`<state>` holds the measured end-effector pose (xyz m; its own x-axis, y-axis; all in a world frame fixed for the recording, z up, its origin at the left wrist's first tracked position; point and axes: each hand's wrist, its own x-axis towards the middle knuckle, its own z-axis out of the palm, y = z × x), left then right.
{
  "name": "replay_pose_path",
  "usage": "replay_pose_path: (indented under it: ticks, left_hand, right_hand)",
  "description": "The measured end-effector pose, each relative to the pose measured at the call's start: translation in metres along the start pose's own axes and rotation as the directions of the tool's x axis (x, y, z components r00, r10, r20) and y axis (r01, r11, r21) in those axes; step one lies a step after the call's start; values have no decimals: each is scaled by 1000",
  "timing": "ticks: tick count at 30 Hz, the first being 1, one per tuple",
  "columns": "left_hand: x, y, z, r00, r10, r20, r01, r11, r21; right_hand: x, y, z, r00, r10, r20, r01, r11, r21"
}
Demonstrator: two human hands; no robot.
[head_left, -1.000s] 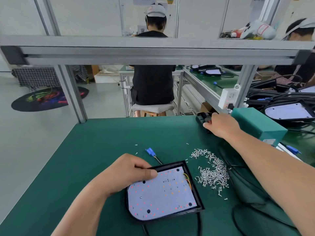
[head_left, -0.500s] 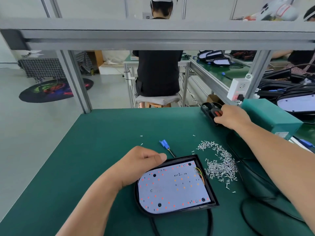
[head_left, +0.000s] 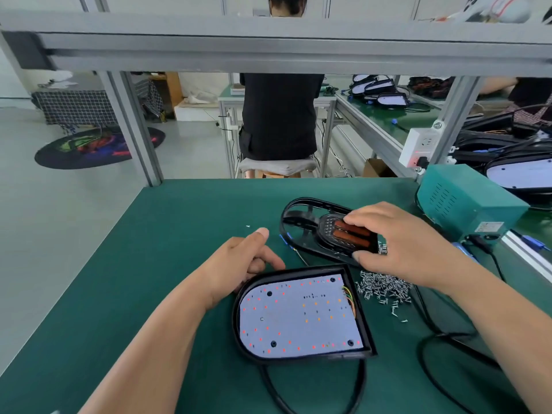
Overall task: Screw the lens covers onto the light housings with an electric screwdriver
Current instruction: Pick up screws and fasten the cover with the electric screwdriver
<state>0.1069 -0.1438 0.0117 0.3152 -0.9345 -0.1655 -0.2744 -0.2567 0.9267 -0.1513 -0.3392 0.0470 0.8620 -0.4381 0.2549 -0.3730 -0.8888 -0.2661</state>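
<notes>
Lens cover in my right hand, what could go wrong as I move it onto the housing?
Your right hand grips the lens cover right beside the loose screws. Sweeping it across could scatter them or knock one into the housing. The coloured wires at the housing's right edge might get pinched under the cover.
</notes>
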Motion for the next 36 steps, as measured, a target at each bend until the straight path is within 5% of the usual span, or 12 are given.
replay_pose_path:
  ticks: [8,11,13,19,36]
  left_hand:
    - [-1,1,1,1000,-21,-21,21,1000,12]
    - [-2,1,2,993,-38,-113,39,999,13]
    - [-2,1,1,998,-57,-22,55,994,-97]
    - [-3,3,1,995,-10,100,18,996,-86]
    - [-7,4,2,982,61,179,-94,978,186]
  right_hand:
    - [-20,-35,-22,966,-244,-81,244,970,-2]
    - [-29,-51,-23,936,-350,-19,350,937,-7]
    - [-34,-62,-19,923,-381,63,383,923,-37]
    - [-42,-83,-4,902,-369,225,386,922,-34]
    - [-50,-60,8,918,-299,260,244,944,223]
